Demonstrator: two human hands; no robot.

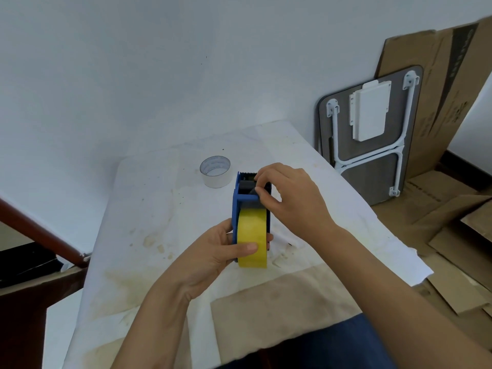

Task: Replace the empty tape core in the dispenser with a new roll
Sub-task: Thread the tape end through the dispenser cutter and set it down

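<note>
Table point(149, 235), draped in stained white paper, fills the middle of the view, and the dispenser point(251, 209) stands on it near the centre, its long axis running from six o'clock up to twelve o'clock, away from the person. The serrated cutter end sits at twelve o'clock; the new roll point(252, 237) sits at the six o'clock end, already seated between the blue side walls.

The left hand point(213, 258) wraps the near end from eight o'clock, its thumb pressed flat across the yellow roll and its fingers closed around the blue frame, clamping both. The right hand point(290, 198) comes in from three o'clock and is the nearer one to the cutter end; its fingertips are pinched together at the dark roller part just behind the blade, though whether they hold the tape's free end cannot be told.

The roll is a broad yellow band, full and smooth. The empty tape core point(215, 171), a pale ring, lies on the table at eleven o'clock from the dispenser, just beside it.

By my judgement, threading toward twelve o'clock is the step in hand.
</note>
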